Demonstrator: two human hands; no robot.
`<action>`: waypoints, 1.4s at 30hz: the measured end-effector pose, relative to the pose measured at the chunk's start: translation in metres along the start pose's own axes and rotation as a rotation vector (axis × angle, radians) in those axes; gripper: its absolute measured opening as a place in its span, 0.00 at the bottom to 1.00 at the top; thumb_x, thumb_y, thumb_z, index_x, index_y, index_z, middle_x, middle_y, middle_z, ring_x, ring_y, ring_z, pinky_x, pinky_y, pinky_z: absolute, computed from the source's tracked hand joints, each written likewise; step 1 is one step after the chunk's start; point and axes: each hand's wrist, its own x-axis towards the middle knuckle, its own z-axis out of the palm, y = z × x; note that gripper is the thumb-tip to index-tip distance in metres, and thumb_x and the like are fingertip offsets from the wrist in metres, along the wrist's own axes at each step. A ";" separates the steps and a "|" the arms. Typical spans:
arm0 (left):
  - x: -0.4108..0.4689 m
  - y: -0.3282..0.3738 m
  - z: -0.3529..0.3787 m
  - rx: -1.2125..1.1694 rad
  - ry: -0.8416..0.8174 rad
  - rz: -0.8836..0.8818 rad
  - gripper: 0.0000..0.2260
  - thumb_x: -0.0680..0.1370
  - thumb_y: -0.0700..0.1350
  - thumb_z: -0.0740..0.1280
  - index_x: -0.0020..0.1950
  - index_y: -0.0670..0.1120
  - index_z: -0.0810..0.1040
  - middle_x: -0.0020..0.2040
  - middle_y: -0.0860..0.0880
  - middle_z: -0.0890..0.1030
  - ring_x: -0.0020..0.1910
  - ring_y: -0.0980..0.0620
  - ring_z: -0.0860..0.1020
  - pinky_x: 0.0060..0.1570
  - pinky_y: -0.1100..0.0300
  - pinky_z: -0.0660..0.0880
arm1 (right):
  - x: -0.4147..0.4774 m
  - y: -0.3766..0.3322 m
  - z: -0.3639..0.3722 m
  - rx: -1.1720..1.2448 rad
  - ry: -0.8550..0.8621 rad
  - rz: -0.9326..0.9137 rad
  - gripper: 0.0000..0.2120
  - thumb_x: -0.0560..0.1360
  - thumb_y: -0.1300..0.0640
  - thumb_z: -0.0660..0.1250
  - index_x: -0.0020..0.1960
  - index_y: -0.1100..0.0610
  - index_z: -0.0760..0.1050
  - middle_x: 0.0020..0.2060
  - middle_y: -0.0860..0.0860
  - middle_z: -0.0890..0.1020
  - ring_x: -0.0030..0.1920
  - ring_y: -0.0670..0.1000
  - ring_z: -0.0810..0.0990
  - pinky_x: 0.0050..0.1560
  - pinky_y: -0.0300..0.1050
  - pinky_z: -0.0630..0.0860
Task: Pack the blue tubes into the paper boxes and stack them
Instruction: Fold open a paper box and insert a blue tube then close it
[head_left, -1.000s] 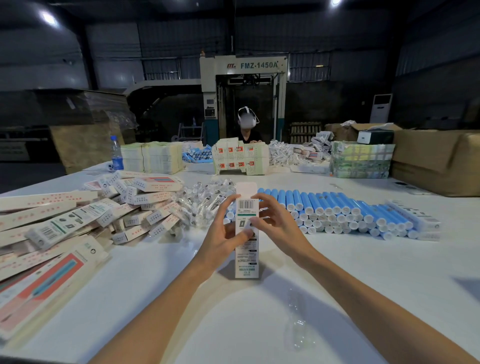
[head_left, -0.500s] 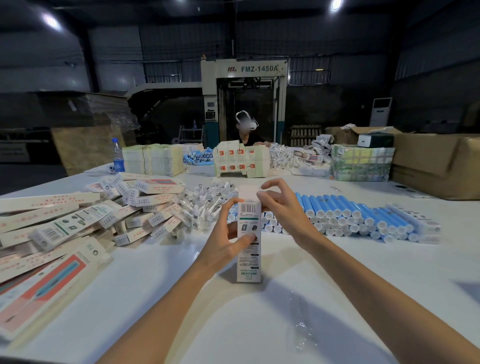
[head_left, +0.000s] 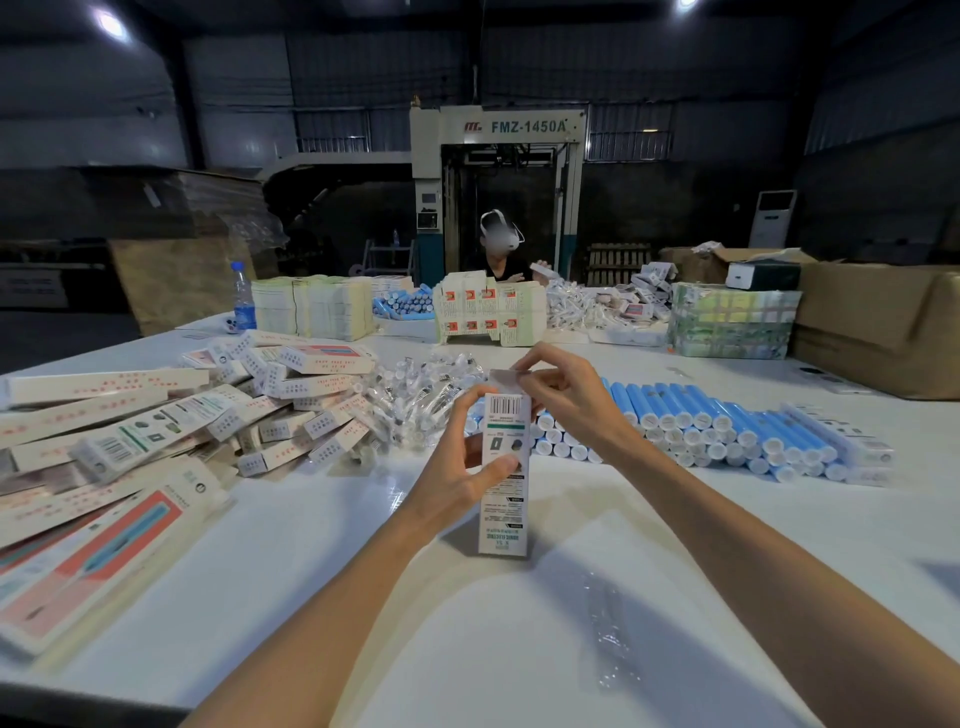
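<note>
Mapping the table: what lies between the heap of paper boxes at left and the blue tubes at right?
In the head view, a pile of clear-wrapped small parts lies between the boxes and tubes, and, nearer, the held box.

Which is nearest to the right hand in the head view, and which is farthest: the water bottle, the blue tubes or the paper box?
1. The paper box: the right hand pinches its top flap.
2. The blue tubes: piled just to the right of that hand.
3. The water bottle: far back on the left.
</note>
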 end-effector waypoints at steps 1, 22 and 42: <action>0.000 0.000 0.000 -0.009 0.003 -0.001 0.32 0.82 0.35 0.72 0.78 0.58 0.61 0.59 0.46 0.87 0.59 0.45 0.86 0.53 0.58 0.82 | 0.000 -0.001 -0.001 0.019 -0.024 0.000 0.03 0.83 0.57 0.66 0.51 0.54 0.77 0.47 0.53 0.87 0.47 0.56 0.87 0.41 0.59 0.85; -0.001 -0.006 -0.004 0.023 0.013 -0.027 0.34 0.81 0.41 0.73 0.75 0.66 0.58 0.61 0.51 0.87 0.61 0.49 0.85 0.55 0.63 0.80 | 0.002 -0.010 0.002 0.206 -0.062 0.170 0.02 0.78 0.59 0.75 0.47 0.56 0.87 0.44 0.53 0.88 0.44 0.47 0.85 0.46 0.40 0.80; -0.002 0.001 0.001 0.062 -0.002 0.005 0.38 0.82 0.38 0.74 0.82 0.64 0.58 0.68 0.55 0.82 0.63 0.45 0.85 0.59 0.50 0.83 | -0.001 -0.006 -0.016 0.199 -0.130 0.145 0.05 0.78 0.60 0.73 0.49 0.53 0.87 0.49 0.54 0.88 0.54 0.56 0.86 0.57 0.55 0.85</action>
